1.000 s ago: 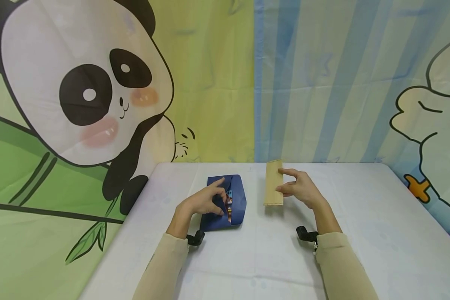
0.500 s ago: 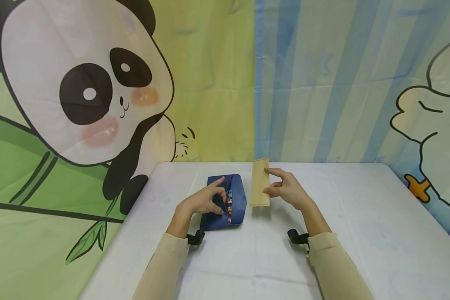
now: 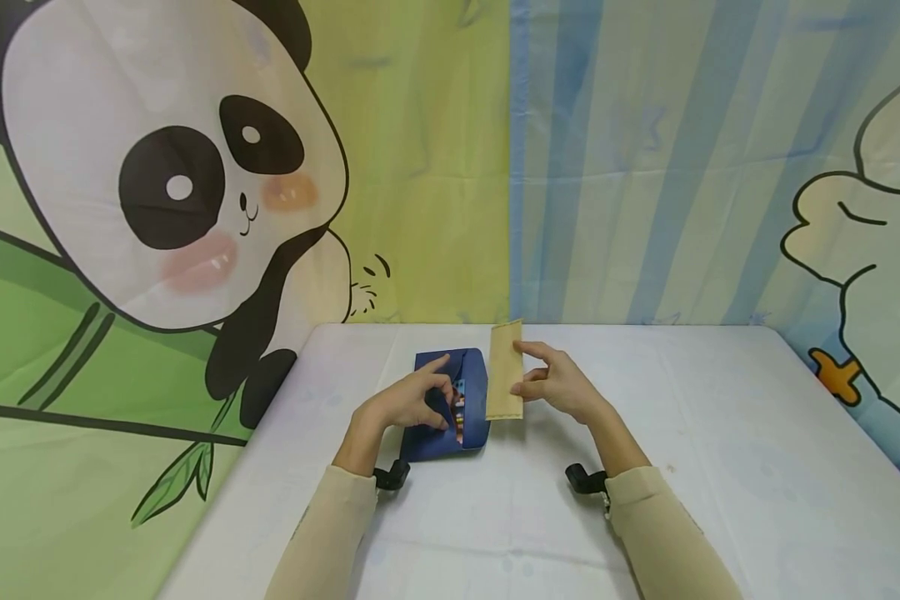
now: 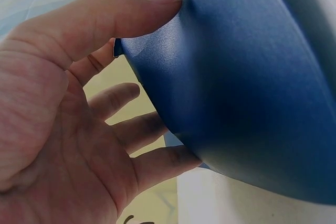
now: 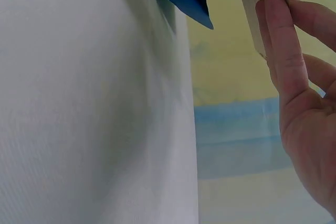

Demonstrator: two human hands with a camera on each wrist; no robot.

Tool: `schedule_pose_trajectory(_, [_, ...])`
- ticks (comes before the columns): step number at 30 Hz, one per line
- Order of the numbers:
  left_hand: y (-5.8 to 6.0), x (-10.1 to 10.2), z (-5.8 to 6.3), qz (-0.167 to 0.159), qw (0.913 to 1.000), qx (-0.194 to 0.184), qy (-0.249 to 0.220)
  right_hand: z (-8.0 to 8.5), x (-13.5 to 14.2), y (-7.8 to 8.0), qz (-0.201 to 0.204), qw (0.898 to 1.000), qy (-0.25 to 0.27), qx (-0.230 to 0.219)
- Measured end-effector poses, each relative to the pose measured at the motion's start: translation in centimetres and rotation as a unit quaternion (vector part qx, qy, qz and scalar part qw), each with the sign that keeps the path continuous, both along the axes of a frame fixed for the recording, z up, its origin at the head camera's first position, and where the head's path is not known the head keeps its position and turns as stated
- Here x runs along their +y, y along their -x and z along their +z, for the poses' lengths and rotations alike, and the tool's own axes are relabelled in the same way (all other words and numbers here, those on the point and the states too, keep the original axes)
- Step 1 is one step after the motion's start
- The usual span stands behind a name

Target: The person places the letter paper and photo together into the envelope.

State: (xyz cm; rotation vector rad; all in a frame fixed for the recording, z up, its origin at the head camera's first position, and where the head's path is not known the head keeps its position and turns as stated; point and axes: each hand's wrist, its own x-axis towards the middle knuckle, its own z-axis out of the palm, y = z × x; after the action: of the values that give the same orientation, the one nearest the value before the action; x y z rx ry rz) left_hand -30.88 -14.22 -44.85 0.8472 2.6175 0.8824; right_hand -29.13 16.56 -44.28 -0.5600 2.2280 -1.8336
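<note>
A dark blue envelope [image 3: 442, 448] lies on the left of the table, flap to the right, with a colourful printed piece [image 3: 459, 408] showing in its opening. My left hand [image 3: 401, 404] pinches the envelope's edge; in the left wrist view the thumb presses the blue paper [image 4: 226, 77] from one side while fingers reach behind it. My right hand [image 3: 562, 387] holds a narrow beige card [image 3: 505, 375] upright by its right edge between thumb and fingers. Dark print marks the card in the right wrist view. Its left edge meets the envelope's flap in the head view.
A white cloth [image 3: 540, 533] covers the table. Behind it hangs a curtain [image 3: 435, 167] with a large panda and blue stripes. Black wrist cameras [image 3: 587, 479] sit on both wrists above the table.
My right hand has carried the beige card leftward, up to the envelope's flap. The left hand has kept its grip on the envelope without moving.
</note>
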Motion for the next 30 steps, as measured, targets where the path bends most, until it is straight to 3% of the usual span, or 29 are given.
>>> schedule_pose_trajectory(10, [-0.2,0.1,0.2,0.003,1.0,0.001,0.006,-0.7,-1.2,0.0,0.002,1.0,-0.005,0.004])
schedule_pose_trajectory(30, [0.0,0.1,0.1,-0.004,1.0,0.003,0.008,-1.3,-3.7,-0.6,0.011,0.998,-0.068,0.013])
